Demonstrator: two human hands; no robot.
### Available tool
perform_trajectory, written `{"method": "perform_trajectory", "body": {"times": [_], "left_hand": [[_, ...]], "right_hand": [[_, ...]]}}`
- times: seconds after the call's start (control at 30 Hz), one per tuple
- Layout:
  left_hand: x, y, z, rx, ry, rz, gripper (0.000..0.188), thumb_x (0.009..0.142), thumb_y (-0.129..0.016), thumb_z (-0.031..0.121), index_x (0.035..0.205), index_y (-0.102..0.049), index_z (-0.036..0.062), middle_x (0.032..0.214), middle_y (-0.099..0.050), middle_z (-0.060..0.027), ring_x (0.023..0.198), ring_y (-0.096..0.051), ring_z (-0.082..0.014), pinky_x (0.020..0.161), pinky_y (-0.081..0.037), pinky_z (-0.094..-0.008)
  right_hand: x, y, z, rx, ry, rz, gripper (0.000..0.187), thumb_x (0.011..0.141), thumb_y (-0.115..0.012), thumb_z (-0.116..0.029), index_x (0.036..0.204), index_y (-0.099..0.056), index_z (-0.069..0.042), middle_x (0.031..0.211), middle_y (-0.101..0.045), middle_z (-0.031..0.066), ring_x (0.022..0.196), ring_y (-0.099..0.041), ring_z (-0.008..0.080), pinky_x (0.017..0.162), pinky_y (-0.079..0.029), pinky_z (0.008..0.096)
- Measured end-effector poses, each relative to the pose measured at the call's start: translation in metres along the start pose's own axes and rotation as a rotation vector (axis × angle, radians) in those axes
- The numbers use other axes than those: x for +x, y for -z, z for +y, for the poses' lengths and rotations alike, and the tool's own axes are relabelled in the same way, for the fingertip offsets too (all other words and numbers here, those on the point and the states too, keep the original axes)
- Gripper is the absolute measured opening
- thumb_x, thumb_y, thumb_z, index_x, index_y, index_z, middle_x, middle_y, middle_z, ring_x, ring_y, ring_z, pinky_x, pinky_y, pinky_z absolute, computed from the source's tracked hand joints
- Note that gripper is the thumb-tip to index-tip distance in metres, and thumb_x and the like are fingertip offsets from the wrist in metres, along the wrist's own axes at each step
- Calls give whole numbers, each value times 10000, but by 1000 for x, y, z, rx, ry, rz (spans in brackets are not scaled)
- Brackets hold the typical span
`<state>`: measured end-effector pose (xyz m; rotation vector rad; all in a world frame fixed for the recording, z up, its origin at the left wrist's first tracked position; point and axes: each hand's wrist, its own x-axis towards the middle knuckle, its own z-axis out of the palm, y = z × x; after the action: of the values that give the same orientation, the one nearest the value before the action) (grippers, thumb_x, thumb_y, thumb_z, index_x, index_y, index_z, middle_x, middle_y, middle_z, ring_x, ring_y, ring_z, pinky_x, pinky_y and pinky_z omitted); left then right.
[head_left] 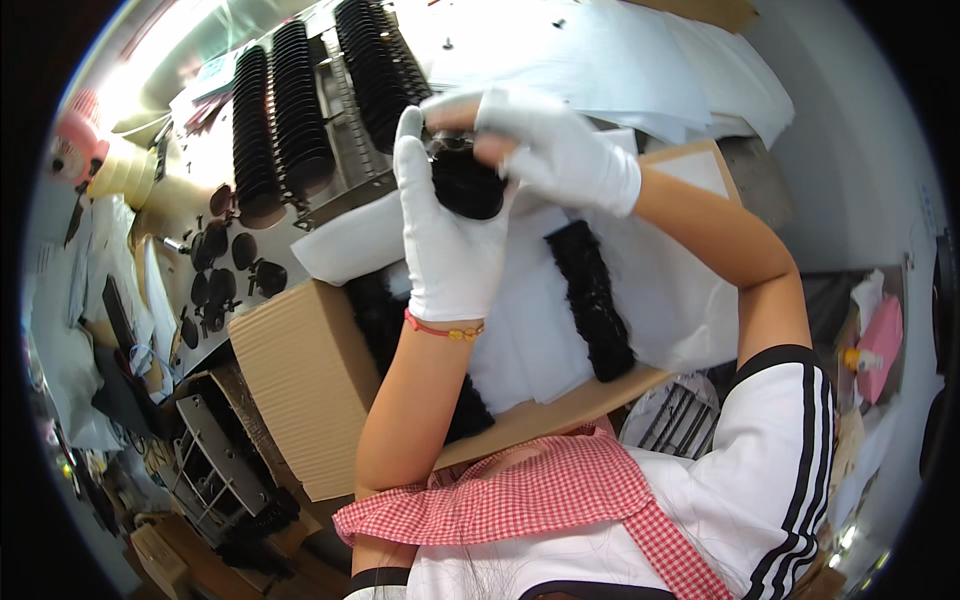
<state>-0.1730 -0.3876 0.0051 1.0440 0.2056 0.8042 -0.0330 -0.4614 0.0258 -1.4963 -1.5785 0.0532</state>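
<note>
My left hand [455, 250], in a white glove, holds a glossy black round disc [468, 184] upright between thumb and fingers. A small shiny fitting shows at the disc's top edge. Over that edge is my right hand [565, 150], also white-gloved, with some bare fingertips. Motion blurs its fingers, so I cannot tell whether they grip the fitting. Below both hands stands an open cardboard box [300, 385] lined with white paper [525, 330]. Black fuzzy strips [592, 300] lie in it.
Rows of stacked black discs [300, 120] stand on a metal rack [350, 130] at the back left. Loose dark discs with short stems [243, 252] lie on the table beside them. White sheets [600, 70] cover the far side. A pink bottle [880, 345] is at the right.
</note>
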Motion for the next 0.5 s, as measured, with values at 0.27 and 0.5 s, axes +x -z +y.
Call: {"method": "perform_trajectory", "body": {"times": [0.27,0.5], "left_hand": [[-69,-19,-46,-406,479,-28,469,1046,-368,323,1377,-469,6,1302,-547,-96,1210,-518,-206,1057,-403,-356],[-64,12,-98,-9,543,-24,687,1045,-405,428,1535,-241,-25,1588,-289,-170,1483,-255,-258,1208,-184,-390]], "right_hand": [[-104,13,-43,-410,-272,-291,615,769,-776,-343,1258,-586,-22,1103,-638,144,1041,-630,307,908,-527,396],[-129,14,19,-483,-206,-159,477,769,-739,-86,1213,-574,-26,1049,-657,162,964,-655,324,865,-541,398]]}}
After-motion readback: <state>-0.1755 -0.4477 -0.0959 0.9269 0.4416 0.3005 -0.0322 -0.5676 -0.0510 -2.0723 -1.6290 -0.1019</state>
